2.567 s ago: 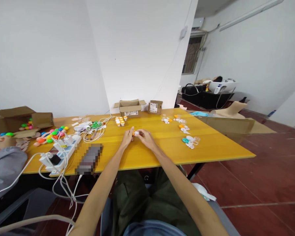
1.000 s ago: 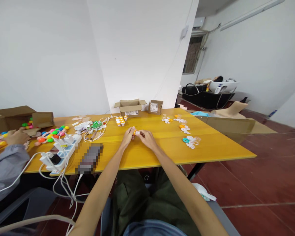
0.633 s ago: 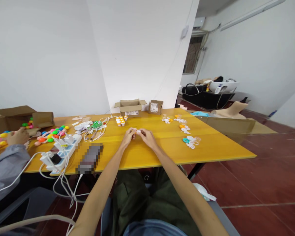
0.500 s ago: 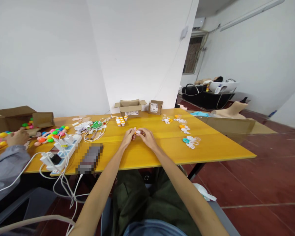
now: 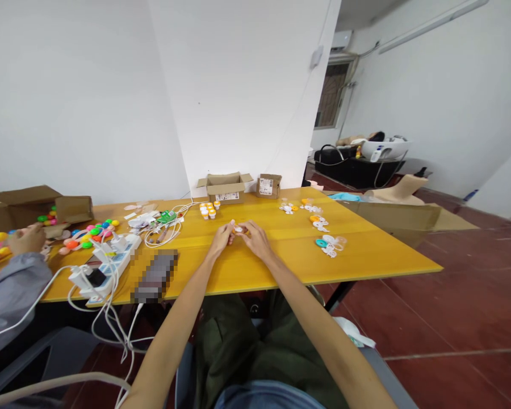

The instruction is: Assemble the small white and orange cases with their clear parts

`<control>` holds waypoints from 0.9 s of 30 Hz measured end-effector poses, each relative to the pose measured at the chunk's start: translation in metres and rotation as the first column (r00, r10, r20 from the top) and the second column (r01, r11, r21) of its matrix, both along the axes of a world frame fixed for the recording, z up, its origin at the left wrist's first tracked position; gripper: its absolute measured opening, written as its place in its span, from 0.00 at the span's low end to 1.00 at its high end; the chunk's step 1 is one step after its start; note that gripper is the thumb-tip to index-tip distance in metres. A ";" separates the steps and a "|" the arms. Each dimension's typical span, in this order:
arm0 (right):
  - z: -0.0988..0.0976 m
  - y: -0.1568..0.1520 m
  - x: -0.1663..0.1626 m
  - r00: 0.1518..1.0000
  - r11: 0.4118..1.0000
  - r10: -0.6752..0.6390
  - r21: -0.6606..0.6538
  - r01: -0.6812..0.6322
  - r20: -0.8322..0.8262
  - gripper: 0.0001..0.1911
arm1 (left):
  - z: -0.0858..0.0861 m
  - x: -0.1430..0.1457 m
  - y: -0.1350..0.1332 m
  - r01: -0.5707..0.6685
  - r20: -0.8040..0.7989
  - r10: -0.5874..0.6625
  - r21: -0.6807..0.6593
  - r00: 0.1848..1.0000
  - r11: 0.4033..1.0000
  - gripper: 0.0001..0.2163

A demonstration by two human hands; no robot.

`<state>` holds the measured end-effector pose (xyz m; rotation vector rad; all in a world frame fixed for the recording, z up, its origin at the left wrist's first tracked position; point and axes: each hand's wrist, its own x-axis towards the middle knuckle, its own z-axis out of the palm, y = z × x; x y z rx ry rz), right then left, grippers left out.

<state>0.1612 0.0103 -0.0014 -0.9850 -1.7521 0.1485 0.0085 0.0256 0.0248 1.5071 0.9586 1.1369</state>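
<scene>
Over the middle of the table, a small white plastic part (image 5: pixel 238 229) is held between my two hands. My left hand (image 5: pixel 223 238) pinches it from the left, thumb and fingers closed. My right hand (image 5: pixel 255 238) has its fingertips closed on the other side. The fingers cover much of the part, so its exact kind is unclear. Beyond the hands stands a cluster of small white containers with orange bands (image 5: pixel 208 210). To the right lie several groups of loose parts: white pieces with orange rings (image 5: pixel 314 218), and white pieces (image 5: pixel 331 250) with a teal ring (image 5: pixel 321 243).
Two cardboard boxes (image 5: pixel 225 190) (image 5: pixel 268 186) stand at the table's back. On the left are a phone (image 5: pixel 156 275), a power strip (image 5: pixel 121 258) with trailing white cables, and colourful balls (image 5: pixel 96 230). Another person's hand (image 5: pixel 28 238) is at far left beside an open carton (image 5: pixel 73 208).
My hands stay in place while the fingers shift slightly on the white part, the right ones now more raised and arched. The other person's hand has moved slightly.
</scene>
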 end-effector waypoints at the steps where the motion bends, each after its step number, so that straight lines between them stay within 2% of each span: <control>1: 0.000 0.000 0.000 1.000 1.000 -0.004 -0.010 0.004 -0.003 0.07 | 0.000 0.000 0.000 0.001 0.006 -0.001 0.001 1.000 1.000 0.25; 6: 0.003 0.000 -0.002 0.999 0.996 0.000 -0.094 -0.004 -0.035 0.06 | -0.002 -0.002 0.002 0.022 0.046 -0.022 -0.003 0.999 1.000 0.25; 15: 0.007 0.001 0.000 0.988 0.968 0.080 -0.225 -0.109 -0.135 0.09 | -0.001 -0.003 0.003 0.022 0.066 -0.021 -0.021 0.998 1.000 0.18; 20: 0.003 0.004 0.000 0.984 0.972 0.110 -0.193 -0.136 -0.143 0.10 | 0.001 -0.004 0.002 0.043 0.069 -0.042 -0.010 0.997 0.999 0.17; 27: -0.001 0.005 0.001 0.995 0.994 0.068 -0.079 -0.074 -0.074 0.07 | -0.003 -0.005 0.005 0.033 0.054 -0.032 -0.022 0.998 0.999 0.21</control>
